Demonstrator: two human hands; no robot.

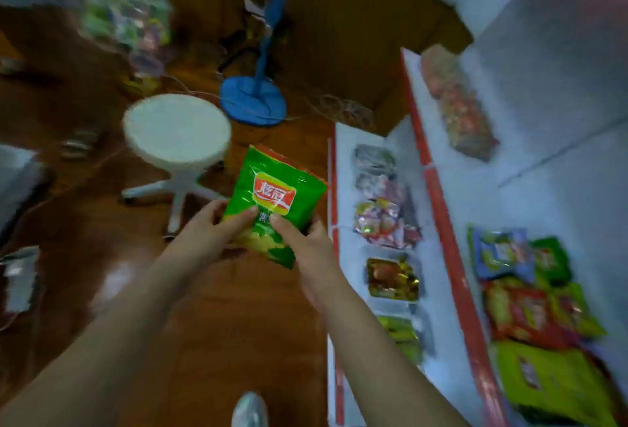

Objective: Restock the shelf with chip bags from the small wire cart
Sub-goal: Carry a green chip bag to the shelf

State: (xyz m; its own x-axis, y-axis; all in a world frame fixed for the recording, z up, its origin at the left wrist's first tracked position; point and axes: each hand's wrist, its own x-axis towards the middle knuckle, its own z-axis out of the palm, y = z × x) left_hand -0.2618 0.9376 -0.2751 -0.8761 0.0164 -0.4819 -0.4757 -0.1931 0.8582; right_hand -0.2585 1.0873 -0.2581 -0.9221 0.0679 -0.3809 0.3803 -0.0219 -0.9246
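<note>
- The white shelf with red edging is standing at the right, carrying blurred snack packs; green and red chip bags are lying on its upper tier.
- A white round stool is sitting on the wooden floor.
- A green chip bag with a red-and-yellow logo, its writing unreadable, is hanging just left of the shelf.
- The left hand and right hand are both pinching its lower end.

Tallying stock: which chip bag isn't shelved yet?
The green chip bag, gripped by the left hand and right hand over the floor; the rest lie on the white shelf.
</note>
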